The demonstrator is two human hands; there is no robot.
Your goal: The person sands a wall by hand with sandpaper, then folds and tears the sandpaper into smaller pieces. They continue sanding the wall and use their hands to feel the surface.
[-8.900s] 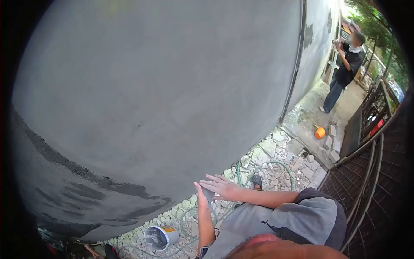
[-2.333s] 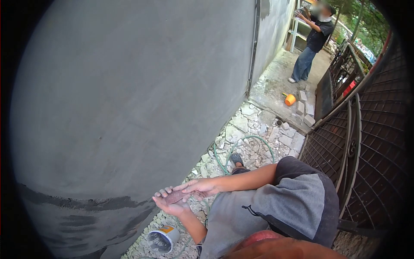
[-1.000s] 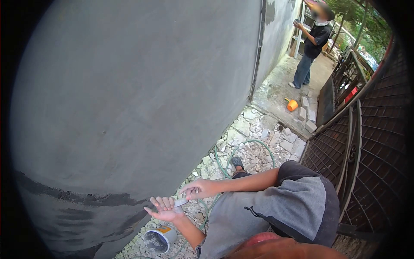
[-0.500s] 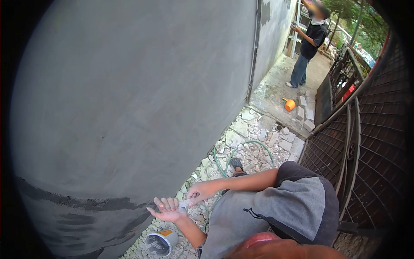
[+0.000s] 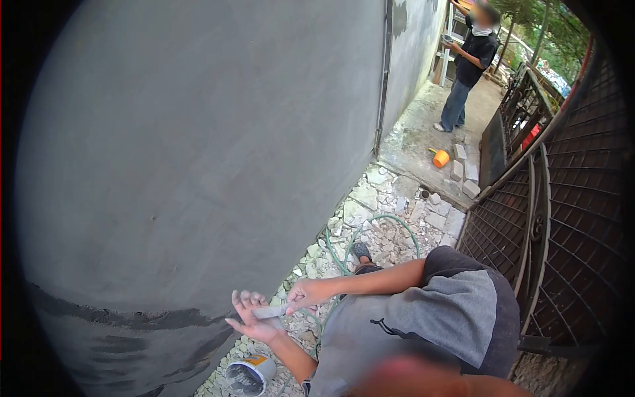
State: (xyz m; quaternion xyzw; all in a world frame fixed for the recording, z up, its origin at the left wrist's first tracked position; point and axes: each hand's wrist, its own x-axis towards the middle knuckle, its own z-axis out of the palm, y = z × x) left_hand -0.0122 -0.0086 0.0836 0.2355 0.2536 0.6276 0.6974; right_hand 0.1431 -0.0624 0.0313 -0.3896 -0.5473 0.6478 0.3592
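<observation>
A narrow, pale, flat-bladed tool (image 5: 272, 310) lies across the palm of my left hand (image 5: 254, 319), whose fingers are spread and turned up. My right hand (image 5: 305, 295) is closed on the near end of this tool. Just below my left hand, a white bucket (image 5: 266, 368) with an orange label stands tilted on the rubble, its inside smeared grey. Close beyond my fingertips is the grey plastered wall (image 5: 198, 165), with a darker, wet-looking band (image 5: 126, 316) low on it.
A green hose (image 5: 390, 217) loops over broken stones near my foot (image 5: 362, 251). An orange dipper (image 5: 440, 158) and blocks (image 5: 457, 171) lie farther off. Another person (image 5: 471, 63) stands by the far wall, holding a small container. A dark metal gate (image 5: 575, 218) runs along the right.
The tool has shifted left, farther across my left palm, and my left fingers have spread and lifted. The view has shifted slightly.
</observation>
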